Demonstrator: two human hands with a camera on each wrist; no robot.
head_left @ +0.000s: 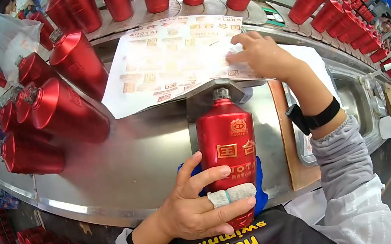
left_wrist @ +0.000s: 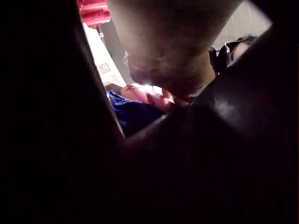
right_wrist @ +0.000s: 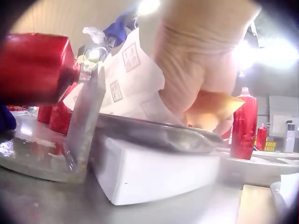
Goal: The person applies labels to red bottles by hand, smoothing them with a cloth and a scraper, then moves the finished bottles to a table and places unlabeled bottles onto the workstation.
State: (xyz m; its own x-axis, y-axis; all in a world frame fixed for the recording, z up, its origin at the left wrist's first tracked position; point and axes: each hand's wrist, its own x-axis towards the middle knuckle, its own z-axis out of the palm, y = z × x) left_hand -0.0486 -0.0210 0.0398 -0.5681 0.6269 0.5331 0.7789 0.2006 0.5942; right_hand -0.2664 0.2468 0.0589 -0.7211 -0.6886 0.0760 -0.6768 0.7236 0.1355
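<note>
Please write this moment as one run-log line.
left hand: holds bottle; right hand: at sheet, grip unclear; other bottles: left of sheet

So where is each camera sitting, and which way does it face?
Head: worn on the head, facing forward and down at a red bottle and printed sheet; left hand and right hand both show.
Left wrist: on that wrist, facing that hand's work; mostly dark, with bare skin and blue cloth showing.
Right wrist: on that wrist, facing past the right hand toward a white block.
Head and right wrist views share the printed sheet and right hand.
</note>
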